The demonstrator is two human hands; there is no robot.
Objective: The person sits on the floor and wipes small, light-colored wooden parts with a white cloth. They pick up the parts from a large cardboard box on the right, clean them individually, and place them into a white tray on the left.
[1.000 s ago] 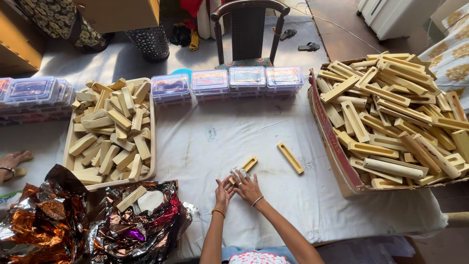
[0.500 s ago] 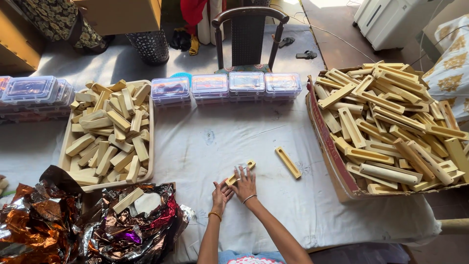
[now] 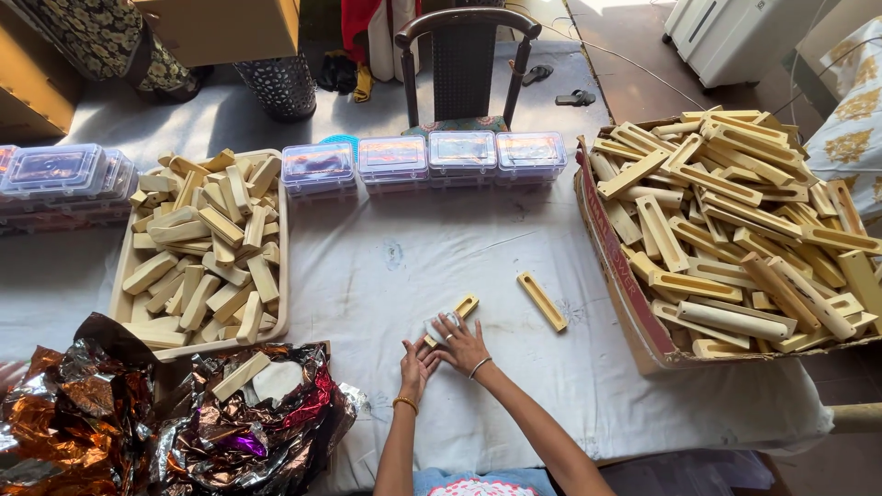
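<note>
Slotted wooden piece [image 3: 457,312] lies on the white-clothed counter [image 3: 386,276], near its front middle, tilted, its far end poking out past the hands. Right hand [image 3: 462,344] rests over its near end, fingers [image 3: 447,323] curled around it together with something small and pale; whether that is a wrap, a pad or a second part cannot be made out. Left hand [image 3: 416,366] sits just beside, fingers loosely bent, tips touching the near end of the piece or the right hand; a firm hold cannot be told. Judgement: the work goes best with the piece pressed flat to the cloth by one hand while the other works at the end, kept close to the body and clear of the loose slotted piece [image 3: 541,300] lying near to the right. Tray of plain wooden blocks [image 3: 197,253] to the left, cardboard box of long slotted pieces [image 3: 735,230] to the right, row of clear lidded containers [image 3: 423,158] at the back, crumpled foil wrappers [image 3: 175,413] at front left. Hidden: the near end of the piece under the fingers, both palms. Foil heap cut off by the lower edge.
</note>
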